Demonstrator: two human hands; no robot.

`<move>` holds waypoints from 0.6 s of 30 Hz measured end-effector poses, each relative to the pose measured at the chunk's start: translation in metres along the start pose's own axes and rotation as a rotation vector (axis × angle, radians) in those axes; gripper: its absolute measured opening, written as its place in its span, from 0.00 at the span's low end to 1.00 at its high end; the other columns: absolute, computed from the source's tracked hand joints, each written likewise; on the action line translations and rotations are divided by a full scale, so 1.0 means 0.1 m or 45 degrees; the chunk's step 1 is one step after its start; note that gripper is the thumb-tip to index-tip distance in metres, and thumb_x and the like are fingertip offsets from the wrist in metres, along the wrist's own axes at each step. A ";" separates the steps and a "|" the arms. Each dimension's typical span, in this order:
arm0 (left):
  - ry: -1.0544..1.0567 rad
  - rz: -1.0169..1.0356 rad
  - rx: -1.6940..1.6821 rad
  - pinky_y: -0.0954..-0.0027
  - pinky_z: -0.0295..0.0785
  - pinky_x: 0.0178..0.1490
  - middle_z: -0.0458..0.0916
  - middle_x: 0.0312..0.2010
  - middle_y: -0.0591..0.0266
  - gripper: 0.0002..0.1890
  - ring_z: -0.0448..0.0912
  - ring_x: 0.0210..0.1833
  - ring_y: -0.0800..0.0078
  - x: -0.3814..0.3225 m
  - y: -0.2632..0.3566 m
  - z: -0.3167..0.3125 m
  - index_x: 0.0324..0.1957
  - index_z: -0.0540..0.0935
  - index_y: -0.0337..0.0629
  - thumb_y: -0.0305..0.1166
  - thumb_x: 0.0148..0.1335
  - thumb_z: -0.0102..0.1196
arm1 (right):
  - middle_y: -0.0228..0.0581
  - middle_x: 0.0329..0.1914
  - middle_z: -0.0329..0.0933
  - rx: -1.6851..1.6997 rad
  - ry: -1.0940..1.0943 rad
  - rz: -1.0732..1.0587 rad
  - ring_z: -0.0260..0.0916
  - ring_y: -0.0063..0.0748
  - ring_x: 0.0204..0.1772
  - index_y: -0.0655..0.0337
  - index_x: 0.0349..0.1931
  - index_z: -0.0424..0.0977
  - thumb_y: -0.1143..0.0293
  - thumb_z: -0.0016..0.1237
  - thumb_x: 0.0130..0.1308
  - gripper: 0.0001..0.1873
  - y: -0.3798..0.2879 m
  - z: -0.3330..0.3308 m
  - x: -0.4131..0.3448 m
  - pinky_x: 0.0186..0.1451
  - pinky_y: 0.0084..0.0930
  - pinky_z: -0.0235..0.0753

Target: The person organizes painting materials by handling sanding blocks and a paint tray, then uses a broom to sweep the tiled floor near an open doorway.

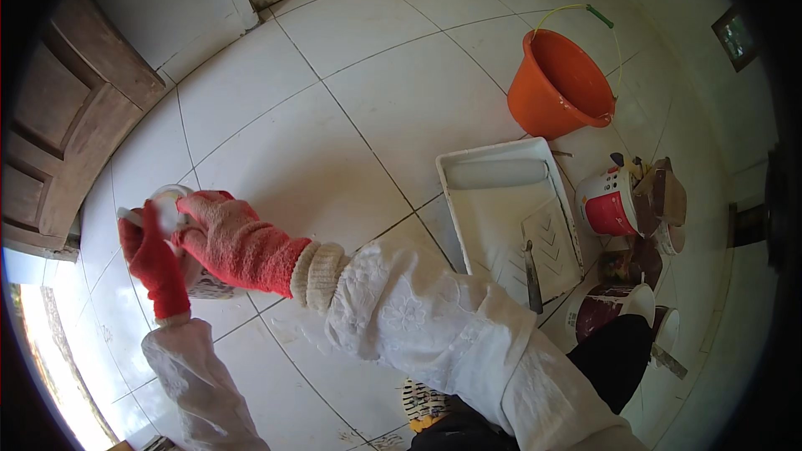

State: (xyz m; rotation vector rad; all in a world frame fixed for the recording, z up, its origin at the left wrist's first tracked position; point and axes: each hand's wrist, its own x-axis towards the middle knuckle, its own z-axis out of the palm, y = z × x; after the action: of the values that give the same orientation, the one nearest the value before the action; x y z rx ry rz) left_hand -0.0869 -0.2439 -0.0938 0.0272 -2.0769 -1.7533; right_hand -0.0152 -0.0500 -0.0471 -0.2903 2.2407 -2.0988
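Both my hands wear red knitted gloves and meet over a white paint bucket (213, 286) with a printed side, on the floor at the left. My left hand (149, 257) is curled around a white object (165, 213) above the bucket's rim. From the other side, the fingers of my right hand (219, 232) grip the same object. It is blurred and partly covered by the gloves, so I cannot tell what it is. My right forearm, in a white sleeve, reaches across the view.
Right of my arm lies a paint tray (454, 219) with white paint, a roller sleeve (498, 173) and a handle (532, 279). Beyond stands an orange bucket (532, 100). Paint tubs (608, 210) line the right side. A wooden door (94, 113) is at the left.
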 end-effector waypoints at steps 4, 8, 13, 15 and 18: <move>-0.318 0.067 -0.224 0.78 0.68 0.43 0.75 0.37 0.69 0.04 0.73 0.38 0.81 -0.51 0.47 0.79 0.39 0.74 0.40 0.24 0.62 0.53 | 0.47 0.45 0.72 -0.035 0.012 -0.146 0.72 0.43 0.46 0.64 0.40 0.69 0.58 0.43 0.64 0.16 -0.05 -0.47 0.12 0.52 0.32 0.70; -0.550 0.448 -0.104 0.78 0.66 0.46 0.71 0.35 0.65 0.07 0.70 0.39 0.76 -0.70 0.95 1.14 0.35 0.75 0.36 0.17 0.54 0.54 | 0.31 0.19 0.62 0.144 -0.099 0.249 0.59 0.25 0.28 0.58 0.24 0.66 0.45 0.36 0.65 0.24 -0.60 -0.89 0.10 0.35 0.27 0.65; -0.771 0.597 -0.031 0.73 0.66 0.49 0.73 0.40 0.61 0.06 0.72 0.44 0.71 -0.80 1.12 2.04 0.35 0.76 0.37 0.23 0.55 0.57 | 0.38 0.35 0.74 0.519 0.222 0.302 0.70 0.32 0.38 0.56 0.32 0.69 0.60 0.41 0.65 0.10 -0.52 -1.80 0.10 0.42 0.29 0.72; -0.854 0.495 -0.053 0.72 0.68 0.46 0.73 0.37 0.62 0.06 0.73 0.39 0.71 -0.88 1.30 2.29 0.32 0.76 0.39 0.30 0.56 0.59 | 0.44 0.43 0.76 0.707 0.375 0.305 0.73 0.38 0.45 0.59 0.36 0.67 0.66 0.40 0.65 0.07 -0.60 -2.12 -0.02 0.46 0.36 0.74; -0.955 0.449 0.209 0.70 0.69 0.46 0.75 0.39 0.63 0.12 0.75 0.40 0.67 -0.96 1.19 2.61 0.37 0.79 0.43 0.41 0.60 0.54 | 0.46 0.46 0.75 0.795 0.488 0.276 0.73 0.41 0.50 0.59 0.37 0.66 0.67 0.38 0.65 0.06 -0.42 -2.46 -0.06 0.48 0.39 0.74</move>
State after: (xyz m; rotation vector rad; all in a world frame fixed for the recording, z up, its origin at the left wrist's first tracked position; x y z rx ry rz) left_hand -0.0552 0.0524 -0.0407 -1.0246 -2.5012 -1.4921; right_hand -0.0469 0.1901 0.0118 0.3966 1.5224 -2.7388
